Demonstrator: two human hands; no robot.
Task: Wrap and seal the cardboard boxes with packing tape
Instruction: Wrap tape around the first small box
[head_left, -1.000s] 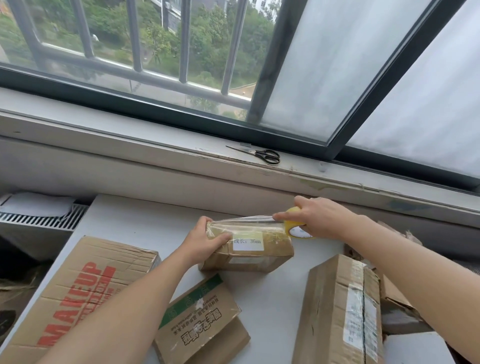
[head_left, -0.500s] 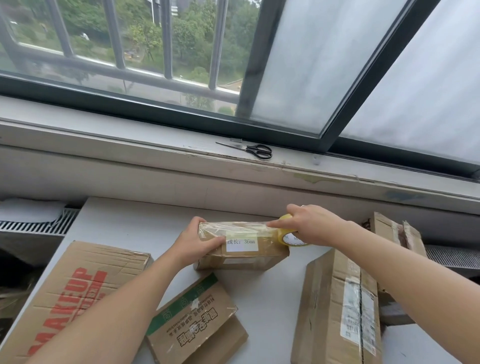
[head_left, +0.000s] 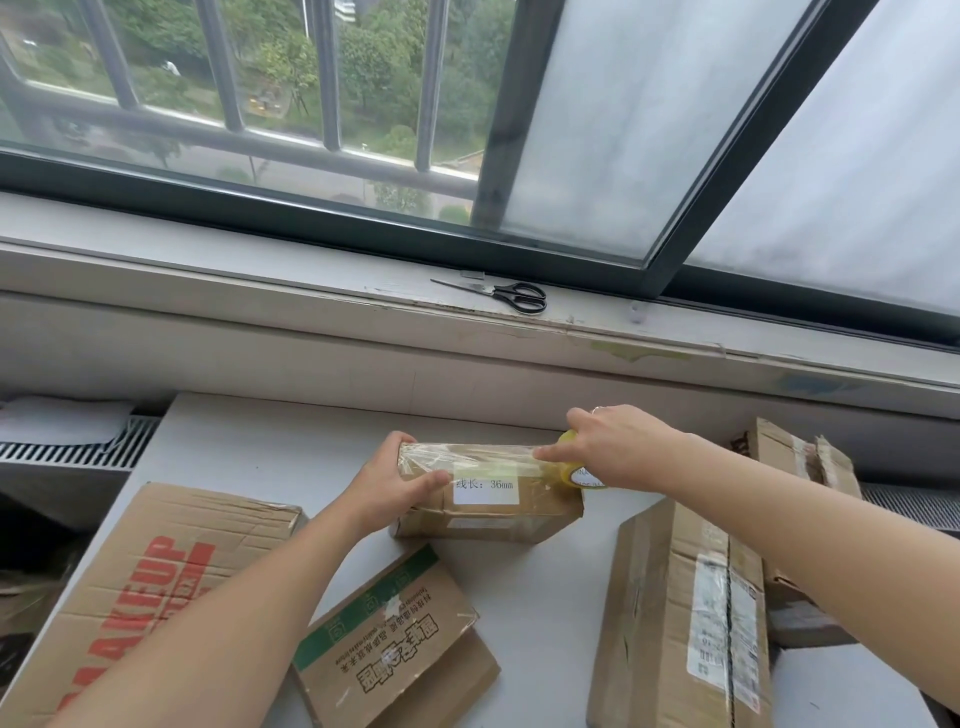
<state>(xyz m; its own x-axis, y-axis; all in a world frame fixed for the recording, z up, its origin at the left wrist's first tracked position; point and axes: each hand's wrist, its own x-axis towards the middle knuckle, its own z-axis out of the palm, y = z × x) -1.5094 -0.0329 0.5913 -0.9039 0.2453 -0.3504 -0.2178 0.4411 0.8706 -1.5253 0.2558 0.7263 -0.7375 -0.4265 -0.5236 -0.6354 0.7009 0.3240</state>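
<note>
My left hand (head_left: 387, 486) grips the small box (head_left: 493, 501) by the counter's (head_left: 260, 447) far edge; my right hand (head_left: 618, 452) holds the tape roll (head_left: 579, 475) at its right end. Mid-wrap: next I should carry tape round that end, keeping tension.

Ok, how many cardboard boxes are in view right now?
5: the small box held mid-table, the MAKEUP box at left, the green-striped box nearest, the tall box at right, an opened box far right. The right arm may hide more.
</note>
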